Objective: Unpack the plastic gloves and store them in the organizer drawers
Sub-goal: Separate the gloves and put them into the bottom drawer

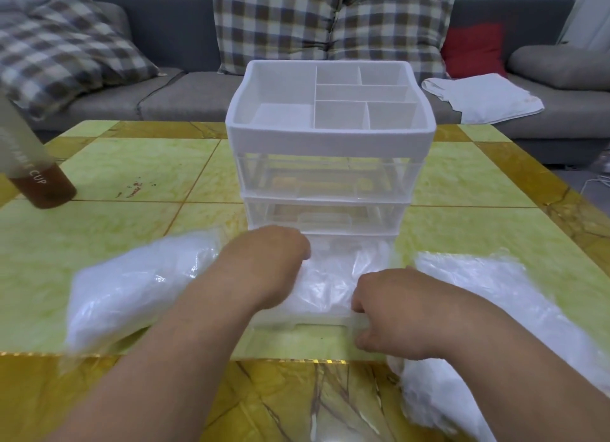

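Note:
A white plastic organizer (330,138) with clear drawers stands mid-table; its bottom drawer (317,326) is pulled out toward me and holds clear plastic gloves (333,276). My left hand (277,253) reaches down into the back of the drawer, fingers curled into the gloves and hidden. My right hand (386,313) grips the drawer's front right edge, fingers curled over the rim. A bag of gloves (132,286) lies to the left of the drawer, another bag of gloves (495,299) to the right.
A frosted cup (36,177) with brown liquid stands at the table's left edge. The yellow-green tiled table (142,164) runs to a grey sofa (185,91) with checked cushions and a white cloth (482,95).

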`<action>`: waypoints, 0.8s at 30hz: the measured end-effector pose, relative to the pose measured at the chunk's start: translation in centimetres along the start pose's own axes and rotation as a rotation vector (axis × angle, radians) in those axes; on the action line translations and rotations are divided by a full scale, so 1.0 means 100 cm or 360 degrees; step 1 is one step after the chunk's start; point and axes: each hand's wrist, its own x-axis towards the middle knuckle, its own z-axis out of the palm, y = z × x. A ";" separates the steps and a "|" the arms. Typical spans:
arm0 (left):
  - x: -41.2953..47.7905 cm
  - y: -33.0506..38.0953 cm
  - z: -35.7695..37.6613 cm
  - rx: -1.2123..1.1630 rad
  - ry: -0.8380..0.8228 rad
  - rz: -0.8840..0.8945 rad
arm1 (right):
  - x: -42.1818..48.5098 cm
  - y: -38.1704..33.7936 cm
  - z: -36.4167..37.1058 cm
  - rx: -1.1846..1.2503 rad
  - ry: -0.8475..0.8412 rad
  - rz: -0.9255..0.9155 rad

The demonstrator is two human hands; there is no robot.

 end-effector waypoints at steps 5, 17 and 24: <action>-0.009 -0.011 -0.005 0.0252 -0.0025 -0.0006 | 0.001 -0.001 -0.002 0.0029 -0.0012 0.0025; 0.001 -0.007 0.015 0.0552 -0.0047 -0.0057 | -0.003 0.001 -0.005 0.0075 -0.0082 0.0019; -0.001 0.009 0.010 0.0187 0.0106 0.0039 | -0.004 0.003 -0.005 0.0183 -0.0107 0.0060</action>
